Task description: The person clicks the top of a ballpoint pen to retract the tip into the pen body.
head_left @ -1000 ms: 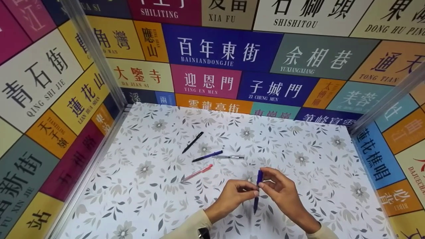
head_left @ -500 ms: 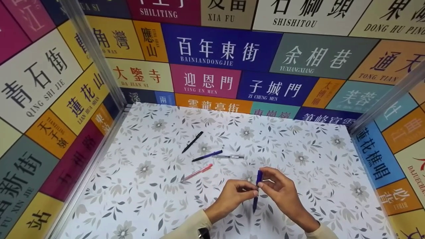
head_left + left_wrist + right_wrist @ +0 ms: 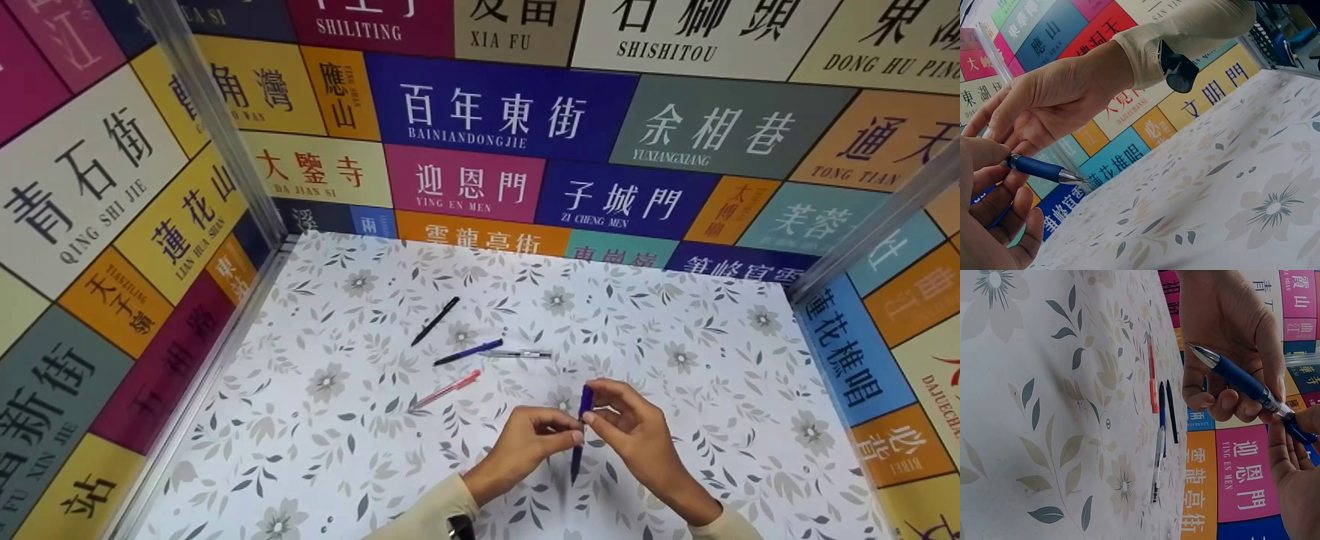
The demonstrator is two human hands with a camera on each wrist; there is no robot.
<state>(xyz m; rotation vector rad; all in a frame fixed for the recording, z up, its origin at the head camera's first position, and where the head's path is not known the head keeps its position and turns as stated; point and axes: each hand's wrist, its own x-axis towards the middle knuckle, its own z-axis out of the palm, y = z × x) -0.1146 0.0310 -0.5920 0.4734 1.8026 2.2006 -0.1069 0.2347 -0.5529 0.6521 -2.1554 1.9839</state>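
1. Walls: coloured panels with printed place names, behind and to both sides of the table.
2. Table: white, grey leaf-and-flower print; carries four loose pens.
3. Right hand: grip closed, finger and thumb pinching the back end of the held pen. Left hand: grip also closed, pinching the same pen partway along its barrel. Change: next to none; both hands, the held pen and the loose pens match the two earlier head views. Judgement: the work in hand is at a steady two-handed hold; any slight twist or press is too fine to make out.
4. Held pen: blue, silver tip exposed. Located between the two hands, nearer the person than the loose pens; appears raised off the table. Long axis runs near-to-far with a slight slant, tip down and toward the person, back end up and away. Right wrist view: tip to upper left.
5. Red pen: nearest loose pen, diagonal. Blue-and-black pen: beyond it, diagonal. Clear pen: lies crosswise by the last; contact between them uncertain. Black pen: farthest, diagonal.
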